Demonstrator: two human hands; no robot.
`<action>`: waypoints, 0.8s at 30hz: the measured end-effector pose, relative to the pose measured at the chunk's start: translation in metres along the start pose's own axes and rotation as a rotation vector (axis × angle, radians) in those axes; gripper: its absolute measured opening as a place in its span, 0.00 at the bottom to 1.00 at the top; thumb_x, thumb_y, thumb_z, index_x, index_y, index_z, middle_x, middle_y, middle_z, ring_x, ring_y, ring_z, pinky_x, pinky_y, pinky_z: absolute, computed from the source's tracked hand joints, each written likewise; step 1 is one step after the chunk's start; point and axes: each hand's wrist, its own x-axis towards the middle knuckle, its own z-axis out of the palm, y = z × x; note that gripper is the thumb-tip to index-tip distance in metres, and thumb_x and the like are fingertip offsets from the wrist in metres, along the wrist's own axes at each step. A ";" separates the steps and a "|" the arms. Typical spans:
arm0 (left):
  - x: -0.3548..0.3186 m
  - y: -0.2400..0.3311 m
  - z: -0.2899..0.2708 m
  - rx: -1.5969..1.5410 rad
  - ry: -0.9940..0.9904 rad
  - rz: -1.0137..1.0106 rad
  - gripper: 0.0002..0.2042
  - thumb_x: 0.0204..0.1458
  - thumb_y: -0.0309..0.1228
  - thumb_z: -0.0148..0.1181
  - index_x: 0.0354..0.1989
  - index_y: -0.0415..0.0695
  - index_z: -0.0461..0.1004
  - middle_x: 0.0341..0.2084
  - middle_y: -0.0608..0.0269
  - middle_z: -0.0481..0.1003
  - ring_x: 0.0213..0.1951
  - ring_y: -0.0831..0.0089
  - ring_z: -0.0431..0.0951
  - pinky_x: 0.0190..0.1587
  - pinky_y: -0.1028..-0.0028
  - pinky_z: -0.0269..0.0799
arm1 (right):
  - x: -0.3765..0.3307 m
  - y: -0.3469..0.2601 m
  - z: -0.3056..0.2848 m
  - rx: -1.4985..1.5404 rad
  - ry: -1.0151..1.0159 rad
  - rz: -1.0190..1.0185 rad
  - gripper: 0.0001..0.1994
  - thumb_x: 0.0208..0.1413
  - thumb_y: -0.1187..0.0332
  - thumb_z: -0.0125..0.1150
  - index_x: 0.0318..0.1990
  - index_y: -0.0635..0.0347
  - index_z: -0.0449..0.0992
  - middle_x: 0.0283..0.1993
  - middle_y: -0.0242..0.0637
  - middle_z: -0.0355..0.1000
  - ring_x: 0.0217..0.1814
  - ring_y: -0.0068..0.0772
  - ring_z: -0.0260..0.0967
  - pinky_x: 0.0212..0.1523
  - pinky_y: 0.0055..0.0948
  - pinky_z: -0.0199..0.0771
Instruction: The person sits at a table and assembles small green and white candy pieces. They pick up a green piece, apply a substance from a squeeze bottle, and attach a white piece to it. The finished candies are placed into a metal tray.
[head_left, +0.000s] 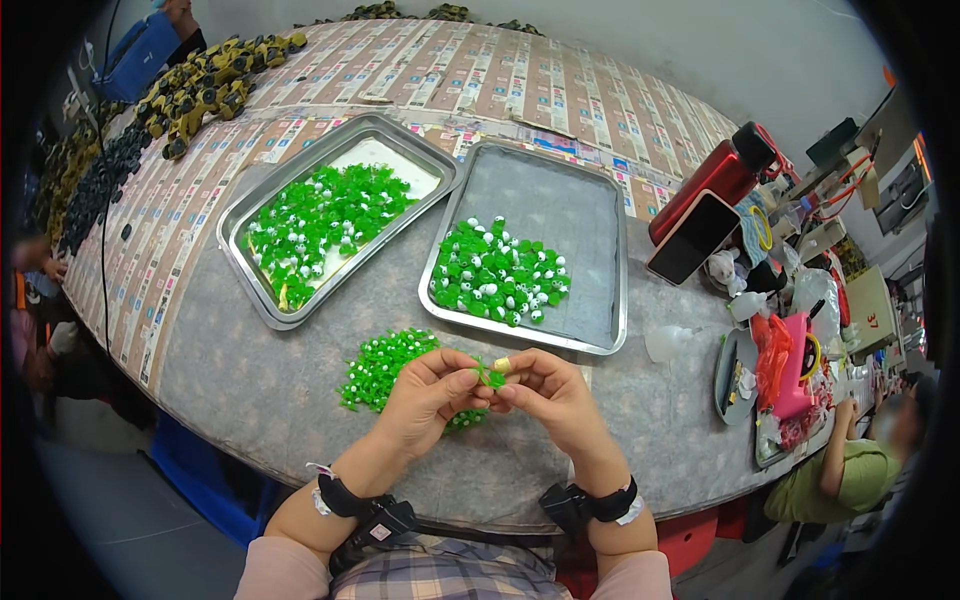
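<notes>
My left hand [428, 396] and my right hand [548, 398] meet over the near part of the table, fingertips pinched together on a small green plastic piece [488, 376]. Fingers hide much of its shape. A pale yellow wrap [501, 365] covers one right fingertip. Beneath and left of my hands lies a loose pile of small green pieces with white dots [385, 366]. Beyond it, a metal tray [272, 319] holds many green pieces mixed with white ones. The metal tray on the right [590, 250] holds green pieces with white, eye-like balls, gathered toward its left side.
A phone [694, 238] leans against a red bottle [712, 180] at the right. Past them are a grey dish [737, 376], a pink container [790, 365] and plastic bags. Yellow-black parts [205, 95] heap at the far left. Another person in green [850, 475] sits at the right.
</notes>
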 end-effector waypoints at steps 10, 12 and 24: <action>0.001 -0.001 -0.001 -0.005 0.015 0.003 0.06 0.46 0.25 0.53 0.32 0.39 0.68 0.26 0.61 0.72 0.28 0.76 0.73 0.33 0.79 0.72 | -0.002 0.001 0.008 -0.494 0.118 -0.289 0.08 0.43 0.78 0.56 0.34 0.65 0.68 0.35 0.34 0.68 0.37 0.22 0.66 0.38 0.19 0.65; 0.001 -0.002 -0.001 0.010 0.023 0.009 0.06 0.45 0.25 0.53 0.31 0.39 0.68 0.26 0.61 0.72 0.28 0.76 0.73 0.33 0.78 0.72 | -0.004 -0.001 0.009 -0.580 0.144 -0.293 0.08 0.43 0.79 0.56 0.33 0.65 0.68 0.34 0.34 0.69 0.36 0.22 0.67 0.37 0.18 0.66; 0.000 -0.004 0.002 0.171 0.054 0.086 0.05 0.45 0.25 0.54 0.30 0.38 0.69 0.26 0.61 0.72 0.28 0.77 0.73 0.33 0.78 0.72 | -0.003 0.002 0.005 -0.161 0.174 -0.242 0.09 0.43 0.77 0.57 0.35 0.64 0.68 0.35 0.33 0.69 0.37 0.20 0.67 0.38 0.17 0.65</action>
